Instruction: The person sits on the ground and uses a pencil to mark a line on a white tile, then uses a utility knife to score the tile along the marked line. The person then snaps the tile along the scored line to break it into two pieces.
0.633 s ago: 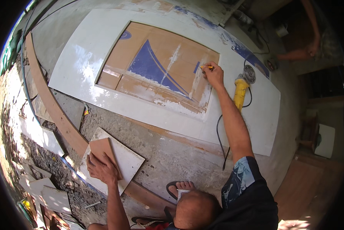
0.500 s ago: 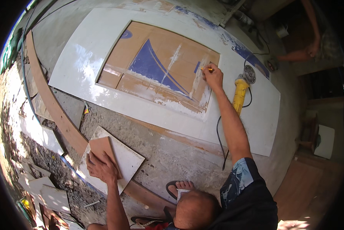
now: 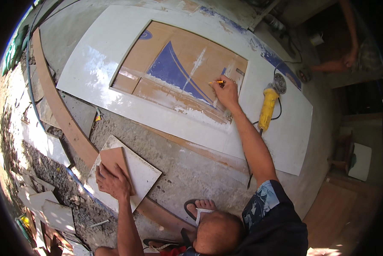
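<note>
My left hand [image 3: 113,182] lies with fingers spread over a small brown rectangular board [image 3: 114,157]. Under that board is a pale square panel [image 3: 143,176] on the concrete floor. Out to the right, my right hand [image 3: 226,94] pinches a short yellow pencil [image 3: 220,82] with a dark end. It hovers over or touches a cardboard sheet [image 3: 185,49] with blue print and white smears; contact I cannot tell. The cardboard shows through the rectangular opening of a large white panel [image 3: 87,59]. A yellow angle grinder [image 3: 268,106] rests on that panel, right of my right forearm.
A long brown strip [image 3: 57,96] curves along the left, beside a blue hose [image 3: 31,91]. Broken panel pieces [image 3: 59,215] lie at lower left. The grinder's black cord [image 3: 250,177] trails by my right arm. Another person's arm [image 3: 350,38] shows at upper right.
My right hand has moved left and slightly nearer with the pencil, away from the cardboard's right edge. My left hand stays on the small board. The view has shifted slightly.
</note>
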Motion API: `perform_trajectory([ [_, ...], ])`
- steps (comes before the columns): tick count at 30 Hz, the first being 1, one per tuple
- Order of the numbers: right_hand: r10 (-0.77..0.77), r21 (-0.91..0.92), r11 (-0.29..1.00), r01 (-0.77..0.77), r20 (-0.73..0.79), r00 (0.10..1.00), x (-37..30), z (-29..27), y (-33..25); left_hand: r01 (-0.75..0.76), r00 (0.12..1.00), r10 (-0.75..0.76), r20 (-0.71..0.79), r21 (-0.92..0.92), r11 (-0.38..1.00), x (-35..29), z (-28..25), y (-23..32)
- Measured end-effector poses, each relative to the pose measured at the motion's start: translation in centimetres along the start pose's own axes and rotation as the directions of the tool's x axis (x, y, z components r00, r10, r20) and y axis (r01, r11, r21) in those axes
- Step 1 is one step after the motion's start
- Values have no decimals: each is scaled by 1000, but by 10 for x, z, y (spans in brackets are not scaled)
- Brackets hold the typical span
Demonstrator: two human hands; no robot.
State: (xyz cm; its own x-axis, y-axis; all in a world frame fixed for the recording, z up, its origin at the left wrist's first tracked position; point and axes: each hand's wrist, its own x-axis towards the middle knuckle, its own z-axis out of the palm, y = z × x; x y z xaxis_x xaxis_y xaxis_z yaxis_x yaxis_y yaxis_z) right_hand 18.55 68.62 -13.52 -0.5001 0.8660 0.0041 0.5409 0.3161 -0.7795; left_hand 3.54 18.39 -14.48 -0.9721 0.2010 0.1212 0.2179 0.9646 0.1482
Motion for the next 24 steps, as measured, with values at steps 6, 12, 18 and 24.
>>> perform_trajectory([
  [6, 10, -169, 985, -18, -49, 999, 2, -8, 20, 4, 1000, -5, -10, -2, 1000, 0, 0, 0],
  [12, 116, -102, 988, -116, -6, 993, -8, -38, 37, 27, 1000, -27, 5, -6, 1000, -1, -2, 0],
  [18, 115, -3, 993, -116, -118, 986, -22, -39, 35, 17, 1000, -17, 7, -18, 1000, -1, 2, 0],
  [24, 87, 103, 990, -96, 89, 992, -139, 0, 16, 9, 1000, -9, -16, -7, 1000, -5, -1, 1],
])
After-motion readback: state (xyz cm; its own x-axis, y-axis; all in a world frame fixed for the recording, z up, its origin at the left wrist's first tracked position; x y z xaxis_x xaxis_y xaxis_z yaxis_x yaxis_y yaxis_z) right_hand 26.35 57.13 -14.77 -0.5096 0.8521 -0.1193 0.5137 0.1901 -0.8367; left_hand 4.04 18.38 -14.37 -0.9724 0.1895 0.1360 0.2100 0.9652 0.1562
